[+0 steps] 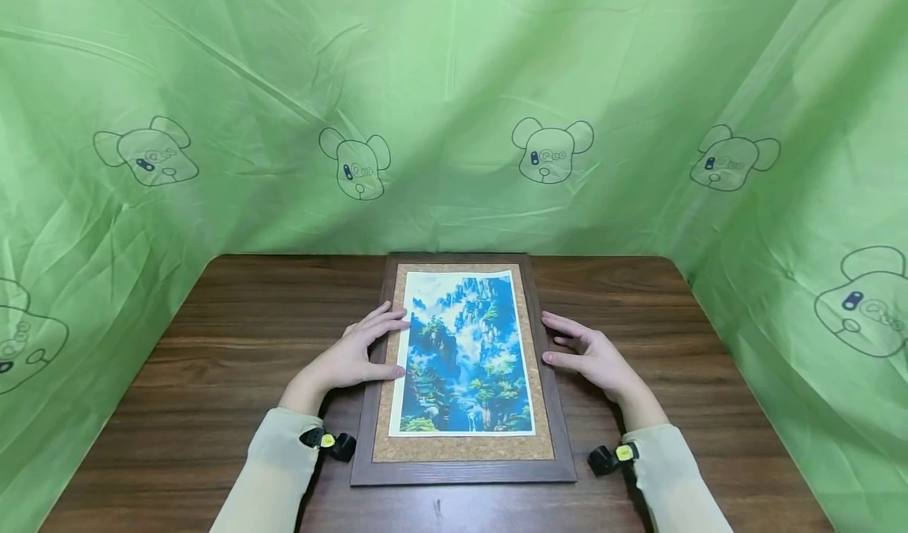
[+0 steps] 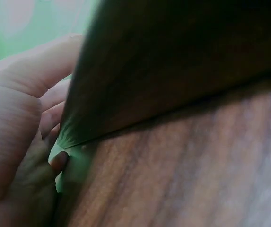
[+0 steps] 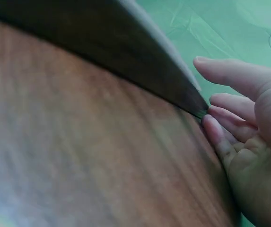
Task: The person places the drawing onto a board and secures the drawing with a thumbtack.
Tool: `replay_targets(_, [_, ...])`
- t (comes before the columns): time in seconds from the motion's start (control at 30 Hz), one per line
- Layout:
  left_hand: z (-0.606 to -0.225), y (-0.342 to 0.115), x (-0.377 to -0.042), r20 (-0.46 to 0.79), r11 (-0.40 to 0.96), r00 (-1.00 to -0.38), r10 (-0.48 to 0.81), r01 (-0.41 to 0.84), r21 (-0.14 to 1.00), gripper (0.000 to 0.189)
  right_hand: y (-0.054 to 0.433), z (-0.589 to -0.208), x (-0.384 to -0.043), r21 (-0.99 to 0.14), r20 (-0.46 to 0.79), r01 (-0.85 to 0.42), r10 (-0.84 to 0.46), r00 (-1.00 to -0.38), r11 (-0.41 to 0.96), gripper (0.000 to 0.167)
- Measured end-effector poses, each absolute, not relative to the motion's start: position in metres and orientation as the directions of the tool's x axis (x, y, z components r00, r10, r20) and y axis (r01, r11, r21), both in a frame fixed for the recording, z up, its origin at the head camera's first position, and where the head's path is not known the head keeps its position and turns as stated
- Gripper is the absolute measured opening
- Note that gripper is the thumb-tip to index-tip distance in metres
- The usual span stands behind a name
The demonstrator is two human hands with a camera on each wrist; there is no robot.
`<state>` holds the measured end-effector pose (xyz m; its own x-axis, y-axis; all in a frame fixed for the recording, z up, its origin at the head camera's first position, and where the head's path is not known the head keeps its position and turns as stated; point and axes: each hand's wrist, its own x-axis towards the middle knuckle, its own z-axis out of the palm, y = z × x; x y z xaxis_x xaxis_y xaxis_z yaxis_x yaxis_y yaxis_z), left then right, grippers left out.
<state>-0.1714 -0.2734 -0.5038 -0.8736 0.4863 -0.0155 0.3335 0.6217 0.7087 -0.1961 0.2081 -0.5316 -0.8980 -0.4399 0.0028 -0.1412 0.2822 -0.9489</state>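
A blue landscape print [image 1: 464,359] of cliffs and trees lies on the cork surface [image 1: 464,448] of a dark wood-framed board [image 1: 362,462]. The board is flat on the table in the head view. My left hand [image 1: 347,358] reaches over the board's left side, its thumb and fingertips on the print's left margin. At the right side, my right hand [image 1: 592,357] has its fingertips right at the outer edge of the frame. In the wrist views the board's dark side [image 2: 149,71] rises beside the left hand, and the right hand's fingers [image 3: 214,130] are by its far end.
The brown wood-grain table [image 1: 234,344] extends on both sides of the board. Green cloth [image 1: 454,60] with printed bear heads surrounds its back and sides. Each wrist carries a small black camera [image 1: 344,447] on a strap.
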Motion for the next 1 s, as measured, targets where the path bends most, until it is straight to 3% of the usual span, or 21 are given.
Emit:
replay_targets(0.1, [-0.504,-0.274,-0.171,-0.019,0.626,-0.877,0.481,0.328,0.708,0.084,0.209,-0.529,-0.197,-0.964,0.017,-0.131,-0.436,-0.900,0.232,0.071])
replay_targets(0.23, [-0.505,-0.274,-0.171,-0.022,0.627,-0.879,0.476,0.322,0.710,0.084,0.214,-0.521,-0.199,-0.964,0.142,-0.221,-0.416,-0.898,0.149,0.066])
replay_targets(0.4, [-0.504,-0.274,-0.171,-0.019,0.624,-0.879,0.476,0.322,0.712,0.084,0.237,-0.512,-0.203,-0.946,0.261,-0.304,-0.292,-0.920,0.112,0.058])
replay_targets(0.7, [-0.503,-0.274,-0.172,-0.015,0.626,-0.882,0.472,0.323,0.710,0.087,0.281,-0.516,-0.202,-0.908,0.236,-0.262,-0.115,-0.965,0.327,0.046])
replay_targets(1.0, [-0.505,-0.274,-0.173,-0.015,0.620,-0.878,0.478,0.325,0.714,0.086,0.286,-0.532,-0.203,-0.874,0.202,-0.238,-0.129,-0.971,0.423,0.045])
